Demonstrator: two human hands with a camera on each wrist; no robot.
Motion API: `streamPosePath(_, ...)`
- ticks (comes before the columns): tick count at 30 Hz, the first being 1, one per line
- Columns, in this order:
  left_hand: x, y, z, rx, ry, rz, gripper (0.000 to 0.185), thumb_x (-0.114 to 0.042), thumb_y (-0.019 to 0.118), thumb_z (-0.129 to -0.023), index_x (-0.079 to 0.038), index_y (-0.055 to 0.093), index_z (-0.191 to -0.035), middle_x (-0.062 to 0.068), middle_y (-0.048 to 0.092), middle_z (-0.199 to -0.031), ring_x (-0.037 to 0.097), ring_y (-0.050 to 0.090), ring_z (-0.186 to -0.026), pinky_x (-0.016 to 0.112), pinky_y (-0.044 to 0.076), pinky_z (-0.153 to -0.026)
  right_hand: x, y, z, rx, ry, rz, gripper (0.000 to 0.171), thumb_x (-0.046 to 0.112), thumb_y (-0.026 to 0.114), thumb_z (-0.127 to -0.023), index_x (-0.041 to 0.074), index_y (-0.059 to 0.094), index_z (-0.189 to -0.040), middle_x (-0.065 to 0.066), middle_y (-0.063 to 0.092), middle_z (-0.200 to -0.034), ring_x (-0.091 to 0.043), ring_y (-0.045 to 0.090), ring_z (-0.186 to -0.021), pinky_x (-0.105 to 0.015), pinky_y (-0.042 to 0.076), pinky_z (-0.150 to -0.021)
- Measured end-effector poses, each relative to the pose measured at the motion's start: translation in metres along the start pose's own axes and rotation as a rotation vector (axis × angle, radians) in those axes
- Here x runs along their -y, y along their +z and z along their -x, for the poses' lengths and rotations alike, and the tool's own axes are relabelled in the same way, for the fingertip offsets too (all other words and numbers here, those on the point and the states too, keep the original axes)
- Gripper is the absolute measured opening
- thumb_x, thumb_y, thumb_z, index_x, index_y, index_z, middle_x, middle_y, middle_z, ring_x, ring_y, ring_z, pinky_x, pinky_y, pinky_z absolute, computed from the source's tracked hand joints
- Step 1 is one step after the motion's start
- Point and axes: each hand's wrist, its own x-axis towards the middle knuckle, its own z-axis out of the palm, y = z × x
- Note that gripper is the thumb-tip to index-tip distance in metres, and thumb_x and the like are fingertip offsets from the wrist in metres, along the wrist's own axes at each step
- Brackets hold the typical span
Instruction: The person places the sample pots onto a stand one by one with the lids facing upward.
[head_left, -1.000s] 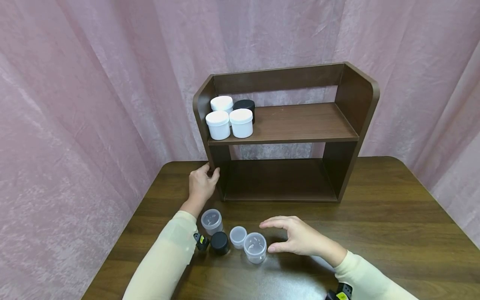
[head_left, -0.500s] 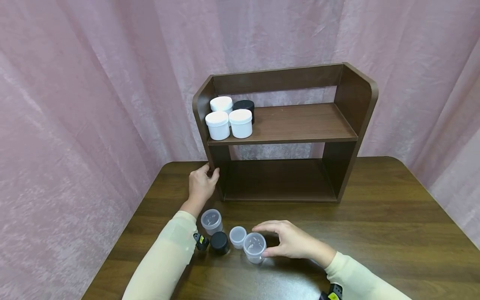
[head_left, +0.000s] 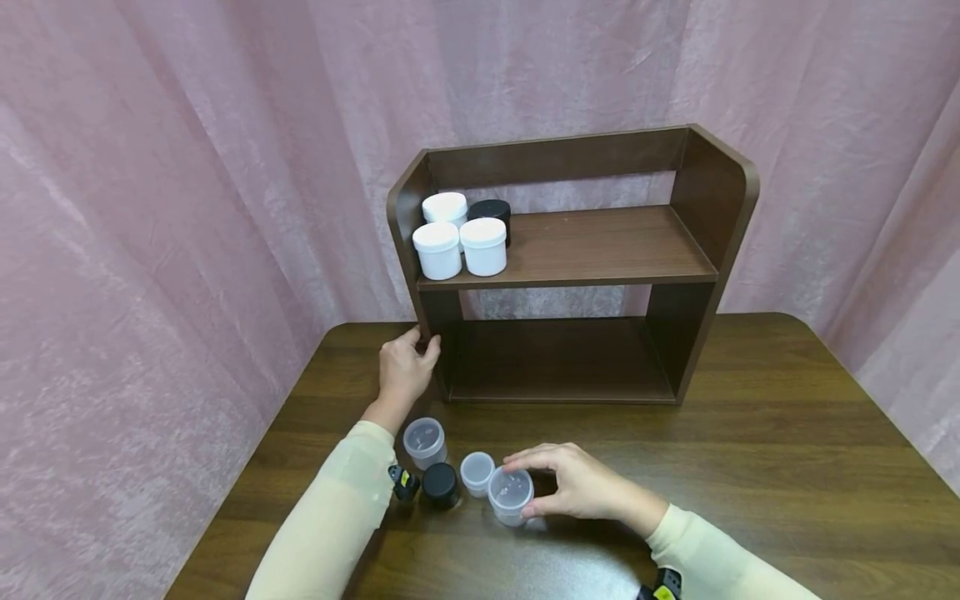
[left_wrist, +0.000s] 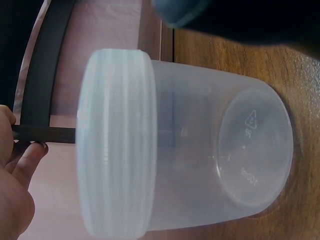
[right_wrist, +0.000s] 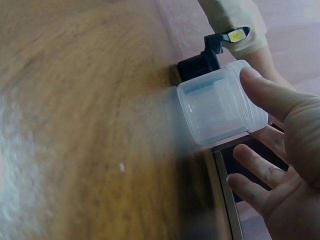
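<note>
**Right hand closing round a clear jar at the table front**

A pink curtain is hanging behind and to both sides. In front of it a dark wood table is carrying a brown two-level shelf at the back-centre.

Top level of the shelf, far left end: three white jars are standing bunched together w/ one black jar behind them. Rest of that level and the bottom level are showing bare wood.

Left hand is resting against the shelf's lower left upright, fingers relaxed and curved onto the edge, gripping nothing. Cream sleeve is running back toward the camera.

Right hand is sitting at the front of the table, thumb and fingers curling round a clear lidded jar. In the right wrist view the thumb is pressing on the jar's side; other fingers are spread behind it, so the grip is looking partial, not a full wrap. Jar is standing on the table, approx. centre-front, well apart from the shelf.

Just left of it a smaller clear jar is standing, touching or nearly so. Next left, a small black jar, and behind that another clear jar beside the left forearm. Left wrist view is filled by that clear jar, close up.
</note>
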Motion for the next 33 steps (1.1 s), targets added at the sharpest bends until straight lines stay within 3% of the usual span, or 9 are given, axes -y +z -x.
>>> streamPosePath(10, -0.0004, -0.0001, -0.0009, 0.038, -0.029, 0.017, 0.017, -0.018, 0.068, -0.086, -0.002, 0.071, -0.083, 0.010, 0.068, -0.064, 0.033, 0.065, -0.062, 0.045, 0.049, -0.059, -0.0004, -0.0014, 0.0017, -0.001, 0.010, -0.026, 0.051, 0.031, 0.083, -0.073, 0.019, 0.068, -0.120, -0.002, 0.064, -0.125, -0.014, 0.059, -0.114, -0.035, 0.045, -0.095)
streamPosePath(19, 0.0022, 0.0010, 0.0004, 0.015, -0.011, 0.011, 0.015, -0.017, 0.068, -0.085, -0.002, 0.070, -0.082, 0.008, 0.066, -0.059, 0.033, 0.064, -0.061, 0.046, 0.049, -0.058, -0.0016, -0.0014, 0.0023, 0.009, 0.021, -0.039, 0.049, 0.032, 0.082, -0.074, 0.019, 0.068, -0.120, -0.002, 0.063, -0.126, -0.014, 0.058, -0.115, -0.035, 0.045, -0.096)
streamPosePath(33, 0.0010, 0.0007, 0.0013, -0.007, -0.002, 0.014, 0.015, -0.018, 0.070, -0.083, -0.003, 0.071, -0.082, 0.009, 0.069, -0.066, 0.031, 0.066, -0.061, 0.044, 0.050, -0.058, -0.0029, -0.0020, 0.0040, 0.003, 0.018, -0.083, 0.046, 0.034, 0.080, -0.076, 0.018, 0.070, -0.117, -0.004, 0.063, -0.127, -0.016, 0.059, -0.117, -0.037, 0.044, -0.097)
